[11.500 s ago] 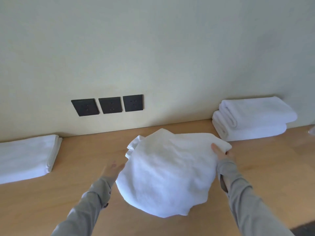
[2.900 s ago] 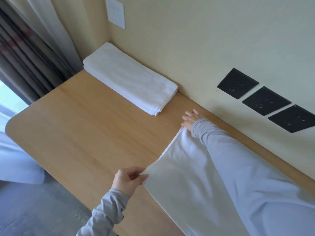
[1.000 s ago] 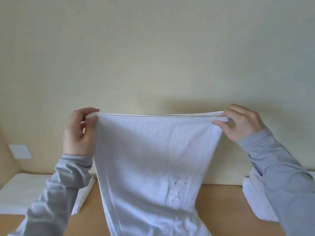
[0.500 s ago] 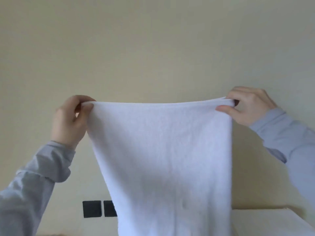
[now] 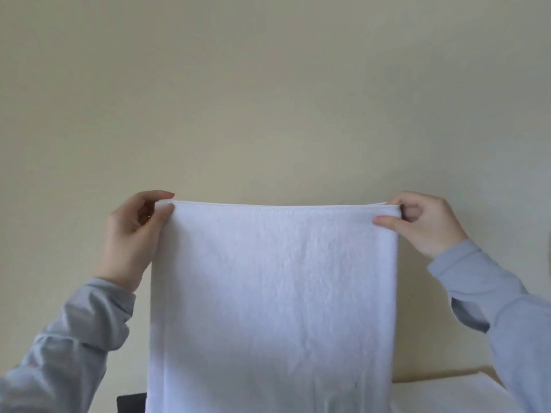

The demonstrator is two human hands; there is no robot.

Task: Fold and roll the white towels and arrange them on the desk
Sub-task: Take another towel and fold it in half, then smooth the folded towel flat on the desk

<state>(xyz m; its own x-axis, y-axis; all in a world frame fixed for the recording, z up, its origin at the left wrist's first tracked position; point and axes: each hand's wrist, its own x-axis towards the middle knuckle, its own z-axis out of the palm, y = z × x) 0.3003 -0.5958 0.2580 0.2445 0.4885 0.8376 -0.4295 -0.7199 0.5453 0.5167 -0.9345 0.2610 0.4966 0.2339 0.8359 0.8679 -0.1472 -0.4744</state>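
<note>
A white towel point(image 5: 274, 299) hangs flat and upright in front of the cream wall, stretched by its top edge. My left hand point(image 5: 131, 236) pinches the top left corner between thumb and fingers. My right hand point(image 5: 423, 222) pinches the top right corner at the same height. The towel's lower part runs out of the bottom of the frame and hides the desk behind it.
A stack of folded white towels point(image 5: 441, 394) shows at the bottom right, behind my right sleeve. A dark wall socket plate point(image 5: 131, 403) peeks out at the bottom left of the hanging towel. The wall fills the upper half.
The towel went from lying on the desk to being held up by two corners. Over the last half second it is pulled straighter and hangs more squarely, with its top edge level.
</note>
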